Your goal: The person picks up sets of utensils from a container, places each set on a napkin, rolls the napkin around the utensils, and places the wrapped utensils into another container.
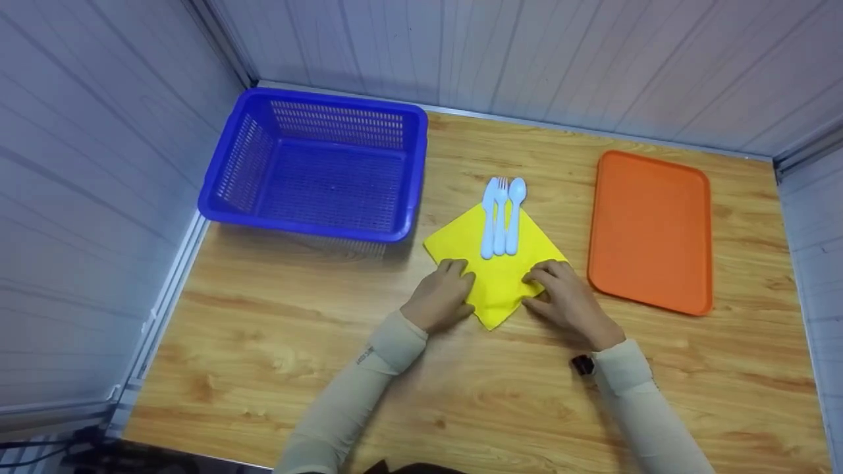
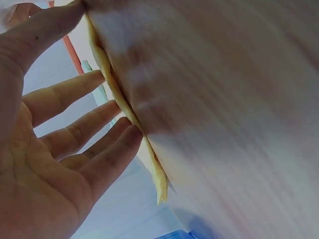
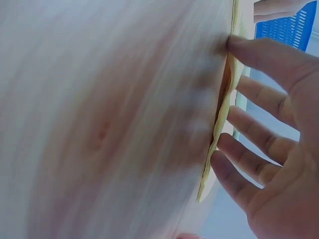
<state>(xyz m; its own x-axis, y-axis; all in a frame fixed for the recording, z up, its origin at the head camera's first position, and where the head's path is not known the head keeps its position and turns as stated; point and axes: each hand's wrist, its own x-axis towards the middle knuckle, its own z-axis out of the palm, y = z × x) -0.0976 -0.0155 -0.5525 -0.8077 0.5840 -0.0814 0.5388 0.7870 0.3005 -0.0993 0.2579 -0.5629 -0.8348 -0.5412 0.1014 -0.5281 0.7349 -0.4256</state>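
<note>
A yellow napkin point(image 1: 498, 280) lies on the table with one corner pointing towards me. On its far half rest a pale blue plastic knife point(image 1: 488, 224), fork point(image 1: 500, 220) and spoon point(image 1: 515, 220), side by side, their heads reaching past the napkin's far corner. My left hand point(image 1: 441, 296) touches the napkin's near left edge. At the near right edge is my right hand point(image 1: 568, 299), its fingertips on the cloth. Both wrist views show the fingers spread along the napkin's thin edge point(image 2: 112, 84), fingertips right at it.
Back left stands a blue perforated basket point(image 1: 309, 232), with only its own floor showing inside. An orange tray point(image 1: 652, 230) lies flat to the right of the napkin. Pale panelled walls point(image 1: 560, 66) border the wooden table point(image 1: 276, 349) at the back and sides.
</note>
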